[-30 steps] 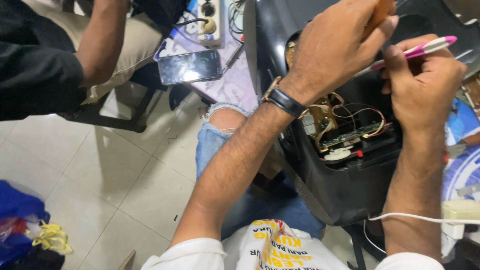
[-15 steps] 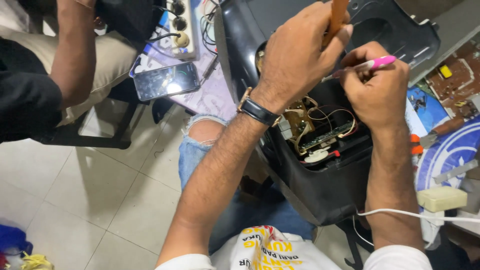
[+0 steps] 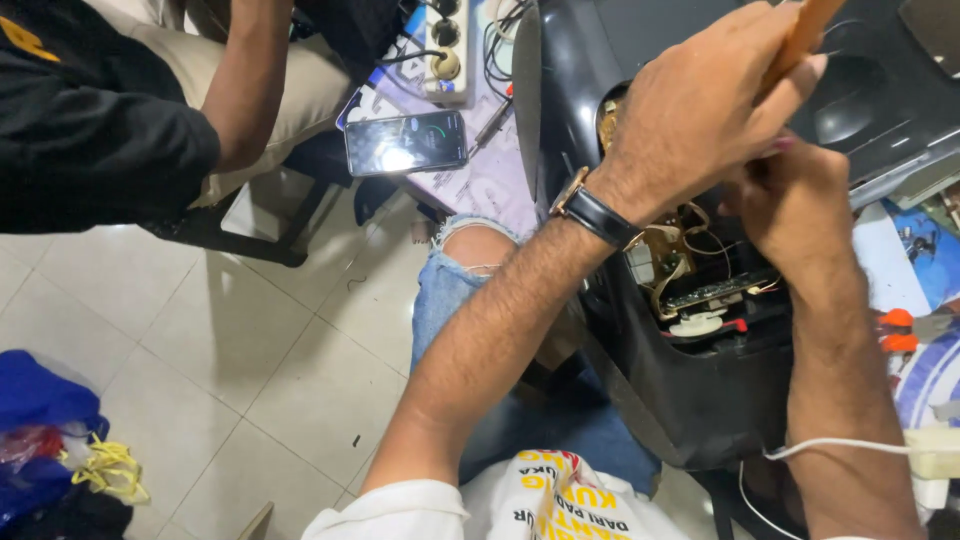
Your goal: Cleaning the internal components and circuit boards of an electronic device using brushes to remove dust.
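A black plastic appliance casing (image 3: 690, 400) stands open in front of me, with a circuit board (image 3: 715, 290) and yellow and red wires showing inside. My left hand (image 3: 700, 110), a dark watch on its wrist, is closed round an orange tool handle (image 3: 800, 40) above the opening. Just below and partly under it, my right hand (image 3: 790, 200) is clenched. Only a sliver of a pink pen-shaped tool (image 3: 783, 146) shows at its fingers. The tool tips are hidden behind my hands.
Another person in a black shirt (image 3: 90, 120) and beige trousers sits at the upper left. A phone (image 3: 405, 142) and a power strip (image 3: 445, 40) lie on the patterned table. Orange-handled pliers (image 3: 895, 330) and a white plug with cable (image 3: 930, 450) are at right. A blue bag (image 3: 40, 410) sits on the tiled floor.
My left hand has come down over my right hand, and the pink tool, clearly sticking out before, is now almost hidden. The view has shifted toward the floor side.
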